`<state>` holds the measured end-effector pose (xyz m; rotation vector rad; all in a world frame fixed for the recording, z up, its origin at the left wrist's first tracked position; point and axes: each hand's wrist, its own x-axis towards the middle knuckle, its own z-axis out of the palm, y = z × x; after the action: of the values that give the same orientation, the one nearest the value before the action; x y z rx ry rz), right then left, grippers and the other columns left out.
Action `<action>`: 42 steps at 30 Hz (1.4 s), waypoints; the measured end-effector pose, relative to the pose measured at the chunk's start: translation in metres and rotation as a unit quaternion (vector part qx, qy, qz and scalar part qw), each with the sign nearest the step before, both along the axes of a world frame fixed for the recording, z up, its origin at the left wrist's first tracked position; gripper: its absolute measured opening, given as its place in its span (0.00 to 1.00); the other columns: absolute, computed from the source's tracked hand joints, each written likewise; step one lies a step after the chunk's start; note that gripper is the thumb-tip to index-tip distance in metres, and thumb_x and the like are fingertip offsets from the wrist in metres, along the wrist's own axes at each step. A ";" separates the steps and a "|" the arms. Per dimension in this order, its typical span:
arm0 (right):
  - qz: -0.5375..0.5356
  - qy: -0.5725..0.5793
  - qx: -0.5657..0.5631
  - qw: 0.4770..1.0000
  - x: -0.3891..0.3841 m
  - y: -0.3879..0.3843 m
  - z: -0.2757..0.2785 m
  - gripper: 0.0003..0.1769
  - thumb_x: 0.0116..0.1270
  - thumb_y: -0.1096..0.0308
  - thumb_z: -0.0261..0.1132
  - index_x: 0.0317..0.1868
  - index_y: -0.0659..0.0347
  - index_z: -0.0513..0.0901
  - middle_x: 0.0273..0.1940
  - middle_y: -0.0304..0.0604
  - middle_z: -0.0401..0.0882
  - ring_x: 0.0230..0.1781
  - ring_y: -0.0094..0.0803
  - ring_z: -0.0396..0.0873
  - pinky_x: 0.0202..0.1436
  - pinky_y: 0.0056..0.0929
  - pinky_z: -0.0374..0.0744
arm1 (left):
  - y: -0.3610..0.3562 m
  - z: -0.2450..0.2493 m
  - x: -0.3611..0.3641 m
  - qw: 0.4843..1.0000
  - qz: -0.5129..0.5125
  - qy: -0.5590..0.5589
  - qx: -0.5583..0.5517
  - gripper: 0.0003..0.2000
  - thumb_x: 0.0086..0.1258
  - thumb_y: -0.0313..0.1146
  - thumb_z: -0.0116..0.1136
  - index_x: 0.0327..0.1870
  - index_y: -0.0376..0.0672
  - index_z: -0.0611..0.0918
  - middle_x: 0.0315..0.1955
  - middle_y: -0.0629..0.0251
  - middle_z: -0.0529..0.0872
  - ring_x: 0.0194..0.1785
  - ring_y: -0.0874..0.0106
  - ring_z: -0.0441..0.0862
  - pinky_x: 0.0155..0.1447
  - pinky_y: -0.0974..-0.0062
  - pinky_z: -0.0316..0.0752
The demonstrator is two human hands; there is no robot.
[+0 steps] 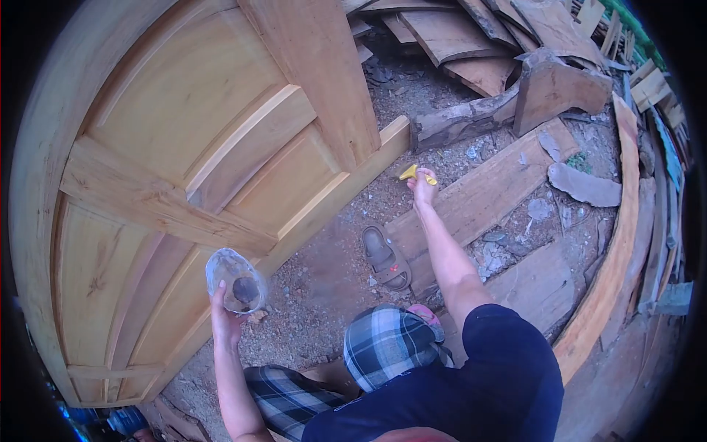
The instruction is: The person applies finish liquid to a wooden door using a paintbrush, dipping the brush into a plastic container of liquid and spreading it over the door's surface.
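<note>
My left hand (pixel 225 317) is closed on the side of a cut-open clear plastic container (pixel 218 267), its thumb over the rim. Dark brownish residue lies in the container's bottom. Out to the right, my right hand (pixel 422 190) grips a small yellow scraper (pixel 407 172), whose wide end points left. A large panelled wooden door (pixel 147 173) stands on its edge before me, its lower edge near the ground. The container overlaps the door's lower part in this view, while the scraper is apart from it.
A brown sandal (pixel 386 258) lies on the gravelly ground (pixel 317 287) beside wide planks (pixel 482 195). Rough-cut boards (pixel 456 37) are piled at the back. A log (pixel 471 118) and a wooden block (pixel 556 92) lie right of the door. A long curved slab (pixel 607 287) runs along the right.
</note>
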<state>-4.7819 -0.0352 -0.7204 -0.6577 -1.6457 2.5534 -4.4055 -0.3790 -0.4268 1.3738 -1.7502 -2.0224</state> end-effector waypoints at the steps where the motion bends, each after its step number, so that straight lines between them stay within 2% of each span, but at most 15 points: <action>1: -0.012 0.007 0.032 0.999 -0.006 0.000 0.003 0.08 0.74 0.65 0.63 0.47 0.58 0.78 0.36 0.41 0.82 0.26 0.27 0.83 0.26 0.23 0.84 | 0.004 0.001 -0.001 1.000 -0.004 0.013 0.004 0.41 0.64 0.60 0.62 0.76 0.59 0.59 0.70 0.57 0.67 0.70 0.53 0.68 0.63 0.42 0.69; 4: 0.018 -0.006 0.005 1.000 -0.042 -0.003 0.041 0.07 0.73 0.66 0.64 0.45 0.60 0.80 0.34 0.41 0.82 0.24 0.25 0.82 0.25 0.22 0.83 | 0.003 -0.001 0.000 1.000 -0.013 0.011 0.011 0.41 0.64 0.60 0.61 0.76 0.58 0.59 0.70 0.57 0.67 0.70 0.53 0.68 0.63 0.42 0.69; 9: -0.053 0.200 -0.035 0.978 -0.054 0.002 0.116 0.09 0.75 0.65 0.62 0.47 0.63 0.81 0.35 0.41 0.83 0.30 0.24 0.84 0.32 0.21 0.84 | 0.005 0.007 -0.001 1.000 -0.005 0.003 -0.001 0.39 0.66 0.59 0.60 0.75 0.56 0.60 0.69 0.57 0.68 0.69 0.54 0.70 0.63 0.42 0.70; 13: 0.008 0.165 0.117 0.979 -0.048 0.013 0.098 0.09 0.74 0.65 0.62 0.45 0.62 0.82 0.33 0.37 0.83 0.28 0.22 0.83 0.29 0.21 0.82 | 0.007 0.007 -0.002 1.000 -0.017 0.018 0.000 0.38 0.67 0.58 0.59 0.75 0.54 0.61 0.69 0.56 0.69 0.70 0.55 0.70 0.62 0.43 0.71; 16: 0.018 0.117 0.086 0.989 -0.043 0.023 0.070 0.08 0.74 0.65 0.62 0.43 0.61 0.82 0.31 0.37 0.83 0.26 0.22 0.83 0.28 0.21 0.82 | 0.008 0.008 -0.002 1.000 -0.012 0.012 -0.001 0.38 0.68 0.58 0.59 0.75 0.54 0.61 0.69 0.56 0.69 0.70 0.55 0.70 0.62 0.44 0.72; 18: 0.041 0.127 0.155 0.979 -0.038 0.027 0.059 0.08 0.73 0.65 0.62 0.41 0.61 0.82 0.29 0.37 0.83 0.24 0.22 0.82 0.26 0.22 0.81 | 0.008 0.007 -0.002 1.000 -0.013 0.011 0.000 0.38 0.68 0.58 0.59 0.75 0.54 0.61 0.69 0.56 0.69 0.69 0.55 0.70 0.61 0.44 0.72; 20: 0.093 0.007 0.261 0.961 -0.032 0.025 0.054 0.08 0.74 0.65 0.62 0.44 0.59 0.82 0.29 0.37 0.83 0.23 0.22 0.81 0.25 0.21 0.81 | 0.008 0.007 -0.003 1.000 -0.017 0.012 0.000 0.38 0.67 0.58 0.59 0.75 0.53 0.61 0.69 0.56 0.69 0.69 0.55 0.70 0.61 0.44 0.72; 21: 0.057 0.090 0.348 0.931 -0.050 0.026 0.000 0.08 0.74 0.64 0.62 0.45 0.59 0.83 0.30 0.36 0.83 0.24 0.21 0.81 0.27 0.21 0.81 | 0.009 0.006 -0.004 1.000 -0.017 0.016 0.000 0.38 0.67 0.58 0.59 0.75 0.53 0.61 0.69 0.56 0.69 0.69 0.55 0.70 0.61 0.44 0.73; 26: 0.029 0.107 0.134 0.985 -0.027 -0.006 0.100 0.08 0.74 0.62 0.63 0.42 0.57 0.82 0.27 0.33 0.80 0.29 0.19 0.80 0.33 0.21 0.80 | 0.008 0.007 -0.002 1.000 -0.010 0.016 -0.004 0.39 0.67 0.57 0.60 0.75 0.53 0.60 0.69 0.56 0.69 0.69 0.55 0.71 0.60 0.45 0.74; 28: -0.005 0.238 0.124 0.963 -0.017 -0.012 0.137 0.08 0.74 0.62 0.63 0.42 0.57 0.82 0.31 0.33 0.81 0.30 0.17 0.80 0.32 0.20 0.79 | 0.011 0.012 0.001 1.000 -0.010 0.023 -0.004 0.39 0.67 0.57 0.60 0.76 0.52 0.60 0.69 0.56 0.69 0.68 0.56 0.71 0.60 0.46 0.74; 30: 0.002 0.246 0.202 0.948 -0.020 -0.010 0.138 0.07 0.74 0.63 0.63 0.41 0.58 0.81 0.32 0.37 0.81 0.30 0.26 0.81 0.32 0.28 0.77 | 0.008 0.013 0.004 1.000 -0.006 0.025 -0.002 0.39 0.67 0.57 0.59 0.75 0.50 0.61 0.68 0.56 0.70 0.68 0.57 0.71 0.60 0.47 0.74; 32: -0.001 0.338 0.468 0.817 -0.030 -0.010 0.120 0.06 0.72 0.65 0.64 0.41 0.57 0.81 0.32 0.43 0.80 0.33 0.40 0.79 0.38 0.39 0.75 | 0.009 0.016 0.004 1.000 0.000 0.031 0.004 0.39 0.67 0.58 0.59 0.75 0.49 0.61 0.68 0.56 0.71 0.68 0.58 0.72 0.61 0.49 0.74; 33: 0.074 0.297 0.483 0.820 -0.022 -0.011 0.117 0.05 0.70 0.65 0.64 0.41 0.57 0.81 0.32 0.48 0.77 0.37 0.51 0.75 0.45 0.47 0.72 | 0.011 0.021 0.004 0.999 -0.005 0.035 -0.002 0.39 0.67 0.57 0.60 0.75 0.47 0.62 0.67 0.56 0.72 0.68 0.59 0.72 0.61 0.51 0.74; 37: 0.129 0.344 0.490 0.791 0.052 -0.052 0.115 0.06 0.70 0.66 0.64 0.42 0.59 0.81 0.35 0.50 0.77 0.39 0.50 0.75 0.45 0.47 0.72 | 0.006 0.023 0.008 0.998 -0.001 0.063 -0.009 0.40 0.67 0.57 0.61 0.74 0.43 0.62 0.67 0.56 0.73 0.68 0.60 0.72 0.64 0.53 0.73; 42: 0.475 0.428 0.235 0.733 0.155 -0.103 0.144 0.09 0.70 0.65 0.64 0.44 0.61 0.83 0.41 0.50 0.82 0.46 0.48 0.80 0.52 0.42 0.76 | 0.008 0.033 0.006 0.998 0.006 0.055 0.000 0.40 0.67 0.57 0.61 0.75 0.45 0.62 0.68 0.55 0.70 0.70 0.59 0.70 0.67 0.52 0.69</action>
<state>-4.6272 -0.1384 -0.5762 1.5178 -2.2661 1.9371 -4.3992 -0.3709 -0.3939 1.2433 -1.6922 -2.0497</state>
